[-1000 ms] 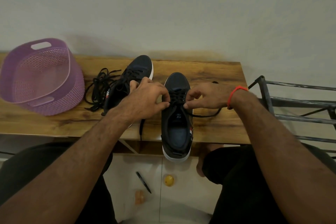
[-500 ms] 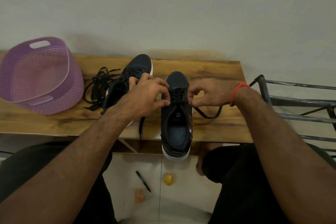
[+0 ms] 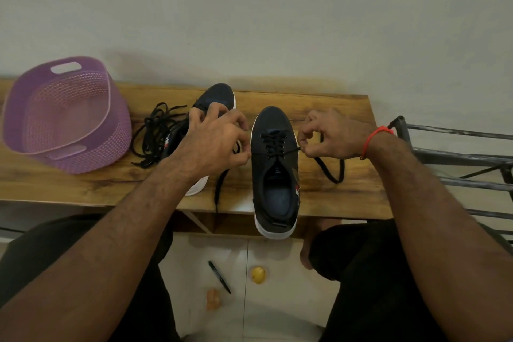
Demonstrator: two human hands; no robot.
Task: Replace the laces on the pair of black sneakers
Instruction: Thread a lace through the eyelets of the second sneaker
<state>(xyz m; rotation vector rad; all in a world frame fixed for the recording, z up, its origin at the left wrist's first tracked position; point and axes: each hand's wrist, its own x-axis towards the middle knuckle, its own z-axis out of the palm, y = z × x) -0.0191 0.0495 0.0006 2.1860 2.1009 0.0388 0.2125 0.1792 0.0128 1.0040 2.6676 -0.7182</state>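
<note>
both hands, left point(image 3: 219, 144) and right point(image 3: 333, 136), pinched lace point(image 3: 274, 144) ends taut across the nearly laced sneaker point(image 3: 274, 175) between them, its bow untied.

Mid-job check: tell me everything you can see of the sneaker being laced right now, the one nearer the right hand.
The sneaker is black with a white sole, toe toward the wall, upright on the wooden table, its heel overhanging the near edge. A black lace crosses its upper eyelets. The left hand and right hand each pinch one lace end, pulling it taut sideways. The opening shows a dark insole; a small red and white mark sits on its right side.
</note>
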